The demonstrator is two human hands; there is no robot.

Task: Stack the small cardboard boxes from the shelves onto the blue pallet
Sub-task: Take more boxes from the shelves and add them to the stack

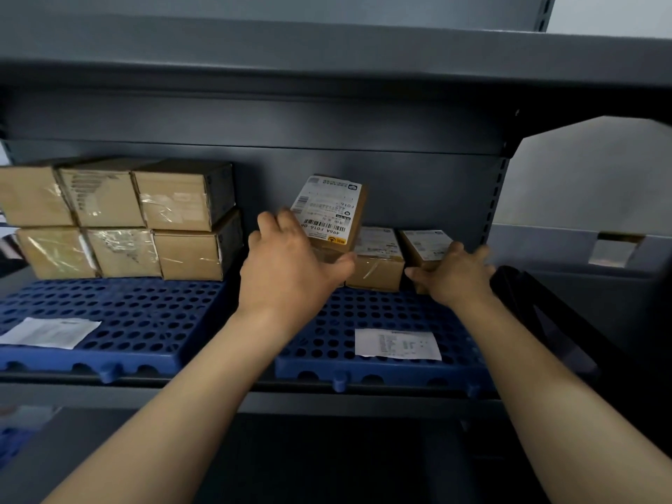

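The left grip (291, 265) is curled round the labelled box (329, 209). Its fingers are on the box's left side and its thumb reaches across low at the front. The right grip (456, 276) holds the end box (423, 245), with fingers wrapped round the far right side and the thumb on the near bottom corner. Both boxes are along the back edge of the right blue pallet (381, 314), which lies on the grey shelf (327, 389). The labelled box is tipped up, so its white sticker faces out. I cannot tell if it rests on something under it, because the hand hides that part. The middle box (376, 263) sits flat between the two, touching or nearly touching them. The boxes are small brown cardboard with shiny tape on them. They look light, since one hand seems enough for each. Cardboard is stiff at the corners but can dent in the middle if you squeeze hard. The tape and the sticker are smooth, so fingers may slip there. It looks best to hold a box by two opposite sides, near the edges, with the thumb underneath or in front. On the left blue pallet (120, 314) a stack of six boxes (120, 220) stands at its back edge, in two neat rows. A paper slip (396, 343) lies near the front edge of the right pallet.
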